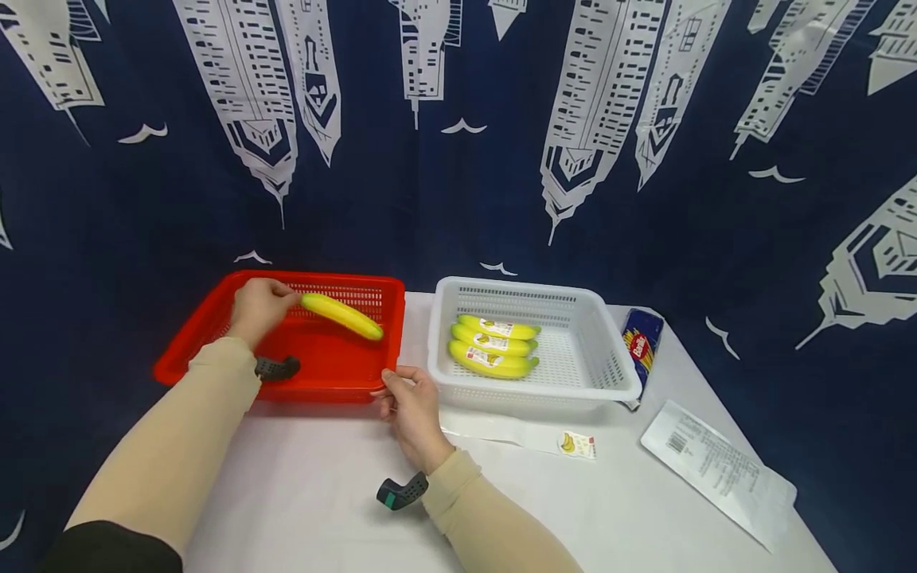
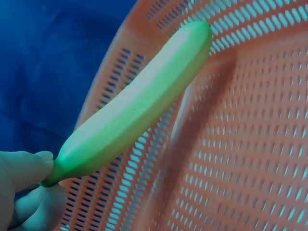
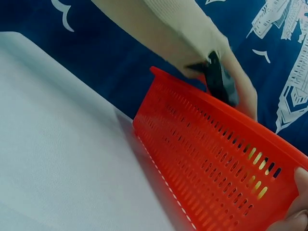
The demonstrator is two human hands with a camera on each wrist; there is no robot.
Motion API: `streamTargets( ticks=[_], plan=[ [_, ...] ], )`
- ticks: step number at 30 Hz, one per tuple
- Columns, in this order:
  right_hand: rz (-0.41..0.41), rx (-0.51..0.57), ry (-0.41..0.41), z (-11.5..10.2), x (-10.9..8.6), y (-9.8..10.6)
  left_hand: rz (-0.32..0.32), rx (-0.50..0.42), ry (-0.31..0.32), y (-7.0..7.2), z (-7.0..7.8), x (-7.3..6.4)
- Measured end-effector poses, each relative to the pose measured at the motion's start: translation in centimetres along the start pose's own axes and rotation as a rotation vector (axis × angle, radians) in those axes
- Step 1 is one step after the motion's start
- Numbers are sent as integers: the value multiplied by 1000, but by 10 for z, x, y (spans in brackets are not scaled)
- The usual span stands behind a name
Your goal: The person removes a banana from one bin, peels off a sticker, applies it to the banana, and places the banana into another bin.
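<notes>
My left hand [image 1: 259, 309] pinches a yellow banana [image 1: 342, 315] by its stem end, over the inside of the red basket [image 1: 322, 390]. The left wrist view shows thumb and fingers on the stem of the banana [image 2: 130, 106], its far tip overlapping the basket's slotted wall [image 2: 250, 72]. My right hand [image 1: 414, 410] grips the red basket's near right corner, thumb on the rim. In the right wrist view the fingers [image 3: 296, 211] show at the edge of the red basket [image 3: 207, 154]. Nothing else is visible in the red basket.
A white basket [image 1: 516, 393] with three labelled bananas [image 1: 494, 346] stands to the right. Beside it lies a blue Barilla box [image 1: 641, 338]. In front is a strip with a banana label [image 1: 516, 434]; a printed silver-white packet [image 1: 716, 469] lies near the right table edge.
</notes>
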State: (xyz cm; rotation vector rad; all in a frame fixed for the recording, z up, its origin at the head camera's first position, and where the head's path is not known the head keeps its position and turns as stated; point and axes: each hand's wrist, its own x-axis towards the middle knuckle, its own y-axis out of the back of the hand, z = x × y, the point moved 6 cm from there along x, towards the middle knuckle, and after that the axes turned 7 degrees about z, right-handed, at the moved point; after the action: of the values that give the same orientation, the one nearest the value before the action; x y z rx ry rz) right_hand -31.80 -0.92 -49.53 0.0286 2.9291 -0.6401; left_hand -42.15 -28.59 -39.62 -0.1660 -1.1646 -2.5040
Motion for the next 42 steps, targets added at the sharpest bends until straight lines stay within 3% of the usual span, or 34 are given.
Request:
streamTargets(
  ticks=[7,15,20,24,30,36,38,42],
  plan=[
    [-30,-24,33,-4,0,3,163,-159,-38,19,14,-32],
    [-113,-169,-1,-9,-16,10,416,-317,-52,47,18,-88],
    [-218,-257,-43,-24,-34,40,458,-461,-146,28,37,-126],
    [-251,-277,-44,-43,-46,78,486,-564,-257,1,51,-166],
    [-186,-176,28,-64,-55,132,437,-651,-407,-45,60,-207],
    [-114,-259,100,-63,-59,162,365,-668,-492,-71,59,-228],
    [-116,-281,110,-64,-59,168,318,-680,-527,-76,60,-231],
    [-219,-320,120,-74,-57,176,136,-699,-601,-85,65,-233]
  ],
)
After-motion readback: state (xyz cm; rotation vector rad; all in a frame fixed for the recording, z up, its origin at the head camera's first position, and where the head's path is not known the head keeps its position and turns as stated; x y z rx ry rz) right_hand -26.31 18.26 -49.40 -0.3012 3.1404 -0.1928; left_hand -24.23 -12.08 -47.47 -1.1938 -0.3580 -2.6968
